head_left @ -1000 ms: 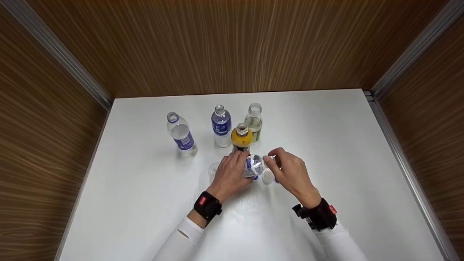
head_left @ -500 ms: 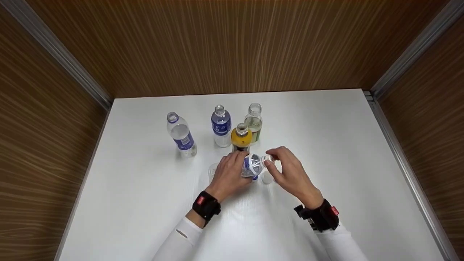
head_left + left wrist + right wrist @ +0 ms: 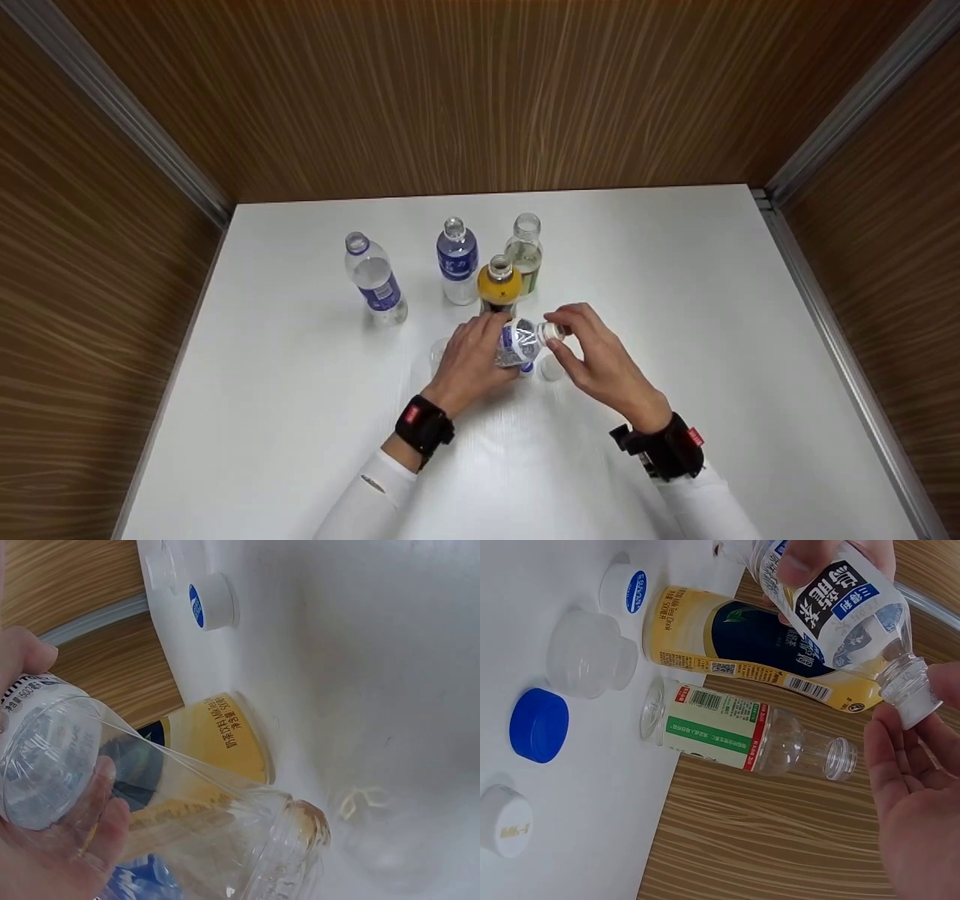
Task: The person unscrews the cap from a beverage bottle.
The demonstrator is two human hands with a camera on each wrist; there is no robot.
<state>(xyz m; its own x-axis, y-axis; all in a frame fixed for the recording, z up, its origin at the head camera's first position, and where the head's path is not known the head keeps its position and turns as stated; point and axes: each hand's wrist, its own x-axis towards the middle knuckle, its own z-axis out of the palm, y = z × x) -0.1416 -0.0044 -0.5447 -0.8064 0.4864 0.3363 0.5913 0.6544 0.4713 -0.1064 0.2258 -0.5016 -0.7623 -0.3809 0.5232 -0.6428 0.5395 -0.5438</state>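
My left hand (image 3: pixel 469 360) grips a clear oolong tea bottle (image 3: pixel 866 604) around its body, holding it tilted over the table with its neck toward the right. At that neck, my right hand (image 3: pixel 600 360) pinches a white bottle cap (image 3: pixel 919 709) between thumb and fingers. The cap sits on the mouth; how tightly cannot be told. Just behind the hands stands a yellow milk tea bottle (image 3: pixel 499 283), uncapped. Below the held bottle, a white cap with a blue top (image 3: pixel 622 589) and a translucent cap-like piece (image 3: pixel 592 652) lie on the table.
Uncapped bottles stand farther back: a green-labelled one (image 3: pixel 526 251), a blue-labelled one (image 3: pixel 457 259) and a purple-labelled one (image 3: pixel 377 277). A blue cap (image 3: pixel 538 725) and another white cap (image 3: pixel 505 821) lie on the white table (image 3: pixel 285 405). Wood-grain panels (image 3: pixel 480 97) border it.
My right fingers have shifted around the cap and slightly left, so the cap shows more plainly. The held bottle has drifted slightly left with my left hand. The standing bottles stay put.
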